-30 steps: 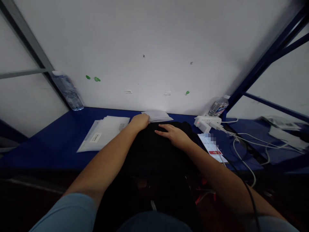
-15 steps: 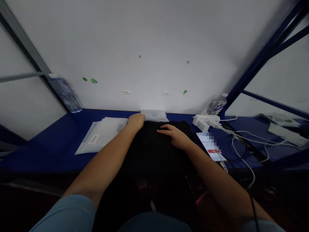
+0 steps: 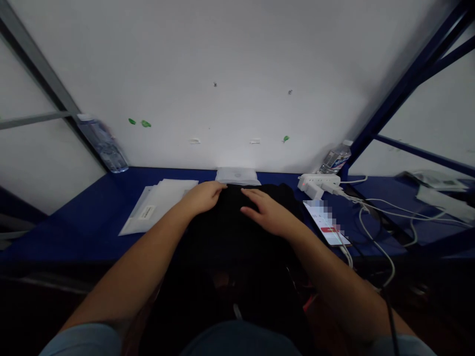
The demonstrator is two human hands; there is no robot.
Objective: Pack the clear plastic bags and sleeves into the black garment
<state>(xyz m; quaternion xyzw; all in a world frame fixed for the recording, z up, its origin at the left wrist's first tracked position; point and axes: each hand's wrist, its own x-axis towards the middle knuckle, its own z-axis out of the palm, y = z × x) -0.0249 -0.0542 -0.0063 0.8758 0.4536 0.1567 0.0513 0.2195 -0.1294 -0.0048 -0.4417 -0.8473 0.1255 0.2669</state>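
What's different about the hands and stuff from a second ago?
The left hand moved slightly left and back from the translucent bag, its curled fingers opening out. The right hand spread its thumb and finger wider on the black cloth. I can't tell if anything was let go. The phone and power strip stayed put.

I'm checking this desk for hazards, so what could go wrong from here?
The bottle just behind the power strip might tip and, if it leaked, wet the plugs. The phone has a cable running close to the right forearm, so an arm sweep could snag it and drag the phone. The cloth reaches near the phone, so shifting it might nudge that too.
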